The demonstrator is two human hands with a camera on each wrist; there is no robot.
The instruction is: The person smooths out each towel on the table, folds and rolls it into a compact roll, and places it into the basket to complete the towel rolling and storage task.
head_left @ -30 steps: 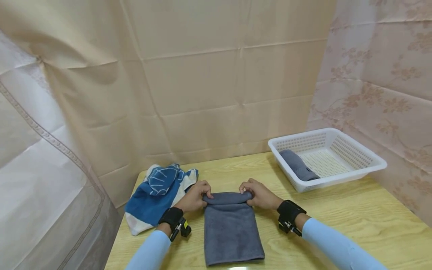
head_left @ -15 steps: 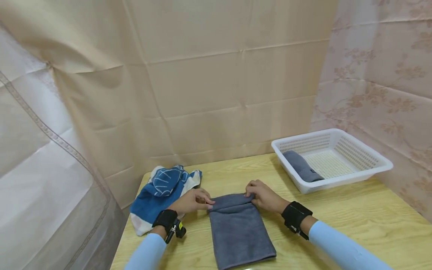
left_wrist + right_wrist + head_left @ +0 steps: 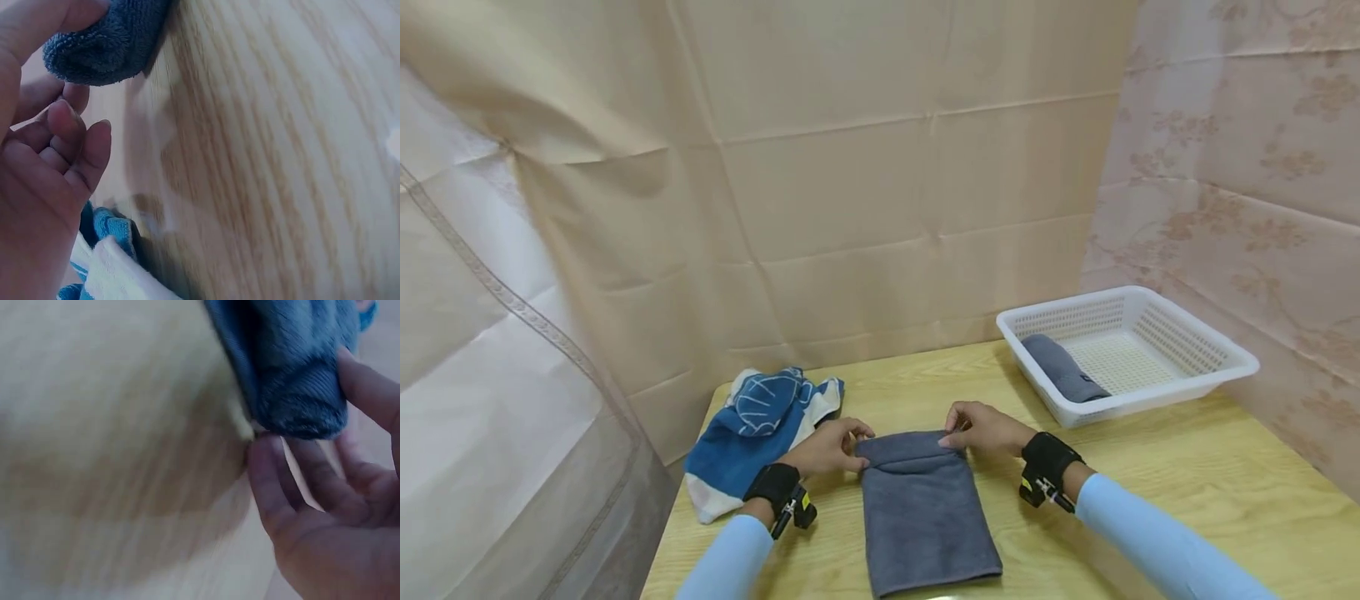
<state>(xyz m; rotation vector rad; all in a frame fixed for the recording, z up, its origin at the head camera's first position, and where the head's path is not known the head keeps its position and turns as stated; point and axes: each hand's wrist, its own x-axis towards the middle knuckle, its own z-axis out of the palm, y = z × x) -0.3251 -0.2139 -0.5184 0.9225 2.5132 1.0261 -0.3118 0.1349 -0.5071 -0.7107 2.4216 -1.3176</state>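
A grey towel [image 3: 928,521] lies lengthwise on the table, its far end turned over into a thick roll. My left hand [image 3: 829,447] grips the left end of that roll; in the left wrist view the thumb presses on the towel [image 3: 103,50] while the other fingers curl behind and below it. At the roll's right end, my right hand [image 3: 988,430] pinches the corner. The right wrist view has the thumb against one side of the towel [image 3: 303,387] and the fingers curled under its coiled end.
A blue and white patterned cloth [image 3: 752,442] lies crumpled at the left, close by the left hand. On the right of the wooden table [image 3: 1150,500] stands a white basket [image 3: 1180,386] holding a rolled grey towel [image 3: 1060,367]. Beige curtain [image 3: 850,208] hangs behind.
The turned-over end looks wider and flatter than a second ago. The right thumb has shifted onto the top of the roll, and the towel has swung slightly askew.
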